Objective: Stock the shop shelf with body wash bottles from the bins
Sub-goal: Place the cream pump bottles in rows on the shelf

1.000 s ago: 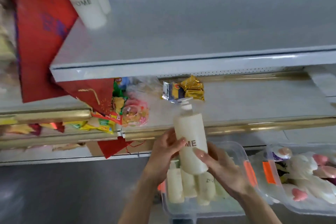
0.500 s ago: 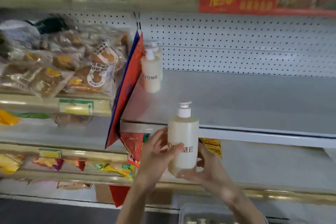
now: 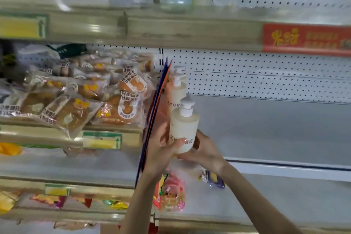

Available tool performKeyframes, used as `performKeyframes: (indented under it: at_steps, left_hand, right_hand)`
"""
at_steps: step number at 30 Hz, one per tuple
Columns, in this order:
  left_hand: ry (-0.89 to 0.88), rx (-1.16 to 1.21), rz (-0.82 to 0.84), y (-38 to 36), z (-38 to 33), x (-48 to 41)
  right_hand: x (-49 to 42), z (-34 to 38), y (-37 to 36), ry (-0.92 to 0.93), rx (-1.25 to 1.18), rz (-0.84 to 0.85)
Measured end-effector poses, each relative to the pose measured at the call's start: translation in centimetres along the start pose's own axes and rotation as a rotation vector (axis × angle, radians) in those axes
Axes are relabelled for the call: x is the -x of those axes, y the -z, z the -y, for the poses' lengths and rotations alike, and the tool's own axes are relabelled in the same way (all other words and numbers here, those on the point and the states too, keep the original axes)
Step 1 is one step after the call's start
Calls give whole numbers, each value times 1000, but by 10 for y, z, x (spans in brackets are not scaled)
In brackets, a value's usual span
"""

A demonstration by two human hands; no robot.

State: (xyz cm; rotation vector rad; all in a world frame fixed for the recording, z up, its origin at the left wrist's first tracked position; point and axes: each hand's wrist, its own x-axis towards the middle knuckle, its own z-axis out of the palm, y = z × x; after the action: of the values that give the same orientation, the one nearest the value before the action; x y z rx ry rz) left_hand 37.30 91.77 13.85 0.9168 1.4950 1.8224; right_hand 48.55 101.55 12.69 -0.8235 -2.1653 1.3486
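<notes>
**Bottle raised to shelf height, not yet set down**

Item in hand: one cream body wash bottle (image 3: 183, 131) with a white pump. It is close to upright and off every surface, in front of the left end of the grey shelf (image 3: 266, 129). My left hand (image 3: 161, 150) wraps the front of it, with the thumb across the printed name. My right hand (image 3: 205, 152) cups the lower back and base. Both hands are closed on this one bottle, close together.

Change noted: a second ago I held the bottle low, just over the bin of matching bottles. Half a second ago it was level with the shelf's front lip. Now its base is above that lip, and the bin has dropped out of view. In my judgement the lift is done. What remains is to carry the bottle forward and set it down.

Stock already placed: two standing bottles (image 3: 175, 93), one behind the other, at the far left against the pegboard back (image 3: 266, 78). The held bottle is just in front of them and overlaps the nearer one in this view.

Surroundings: a red and blue divider card (image 3: 157, 104) stands on edge directly left of my left hand. Packets of bread (image 3: 76, 104) are piled beyond it in the next bay. Loose snack packets (image 3: 171, 192) lie on the shelf below.

Obstructions: the card and the standing bottles crowd the left. I judge that the pump head could knock the nearer bottle.
</notes>
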Motion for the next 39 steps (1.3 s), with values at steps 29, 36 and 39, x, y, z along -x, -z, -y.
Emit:
performKeyframes:
  at_steps: [29,36,39]
  left_hand:
    - [40,-19,-47,8,54,-35]
    - [47,-33,-30,10,54,-35]
    - [40,-38,-15,10,54,-36]
  right_hand:
    - [-57,-21,-23,-9,102,-109]
    - [-55,-19,-25,8,208,-116]
    - [-55,-20,-26,9,221,-126]
